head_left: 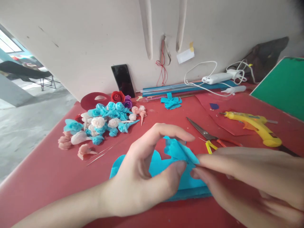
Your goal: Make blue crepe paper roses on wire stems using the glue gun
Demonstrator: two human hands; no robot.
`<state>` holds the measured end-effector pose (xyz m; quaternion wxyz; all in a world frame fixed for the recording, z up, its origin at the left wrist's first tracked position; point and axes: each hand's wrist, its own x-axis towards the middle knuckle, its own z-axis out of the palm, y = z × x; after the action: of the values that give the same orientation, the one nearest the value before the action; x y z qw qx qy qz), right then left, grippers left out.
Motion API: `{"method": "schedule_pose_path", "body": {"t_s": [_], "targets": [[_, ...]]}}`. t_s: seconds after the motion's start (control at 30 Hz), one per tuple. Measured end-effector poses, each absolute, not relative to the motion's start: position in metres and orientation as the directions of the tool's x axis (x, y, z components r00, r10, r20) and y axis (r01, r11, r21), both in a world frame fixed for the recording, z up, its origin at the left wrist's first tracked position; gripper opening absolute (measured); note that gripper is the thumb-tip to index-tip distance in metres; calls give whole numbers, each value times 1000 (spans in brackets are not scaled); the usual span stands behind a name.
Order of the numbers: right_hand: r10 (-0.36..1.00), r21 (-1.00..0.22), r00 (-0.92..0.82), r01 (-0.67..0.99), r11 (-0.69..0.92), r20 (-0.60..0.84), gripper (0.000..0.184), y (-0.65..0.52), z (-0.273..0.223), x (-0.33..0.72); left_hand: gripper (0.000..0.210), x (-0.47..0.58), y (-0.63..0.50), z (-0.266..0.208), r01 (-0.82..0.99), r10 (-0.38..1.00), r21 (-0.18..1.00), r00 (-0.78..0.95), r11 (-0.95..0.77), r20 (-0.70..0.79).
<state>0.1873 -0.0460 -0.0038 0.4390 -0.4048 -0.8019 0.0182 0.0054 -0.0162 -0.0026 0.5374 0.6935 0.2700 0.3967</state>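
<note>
A red table [47,177] is filling the lower part of the view, running up against a pale, off-white wall [83,41] that is showing a few dark scuffs. Two pale wooden strips [148,28] are hanging down the wall, with a scrap of white paper [185,55] taped beside them. To the left, a grey concrete floor [30,117] is stretching away toward a bright opening [7,44], where daylight is coming in, and a dark bench [26,72] is standing near it
</note>
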Motion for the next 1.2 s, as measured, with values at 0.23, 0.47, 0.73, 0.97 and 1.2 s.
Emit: {"method": "schedule_pose_path", "body": {"t_s": [0.23, 0.47, 0.73, 0.97, 1.2], "targets": [[609, -326, -255, 659, 677, 751, 12, -47, -6, 187, 20, 6, -18, -2, -94, 790, 969, 565, -227, 240], [606, -340, -277, 624, 703, 745, 12, -40, -12, 186, 24, 6, -12, -4, -98, 803, 977, 556, -191, 213], [844, -618, -280, 582, 529, 458, 18, -40, 14, 192, 30, 4, -7, 0, -156, 860, 978, 469, -141, 199], [954, -911, -107, 283, 300, 281, 28, -41, 22, 185, 12, 9, -10, 1, -113, 851, 981, 487, -161, 196], [944, -900, -103, 285, 330, 314, 28, -39, 11, 182, 9, 11, -8, -1, -145, 873, 966, 416, -212, 254]]}}
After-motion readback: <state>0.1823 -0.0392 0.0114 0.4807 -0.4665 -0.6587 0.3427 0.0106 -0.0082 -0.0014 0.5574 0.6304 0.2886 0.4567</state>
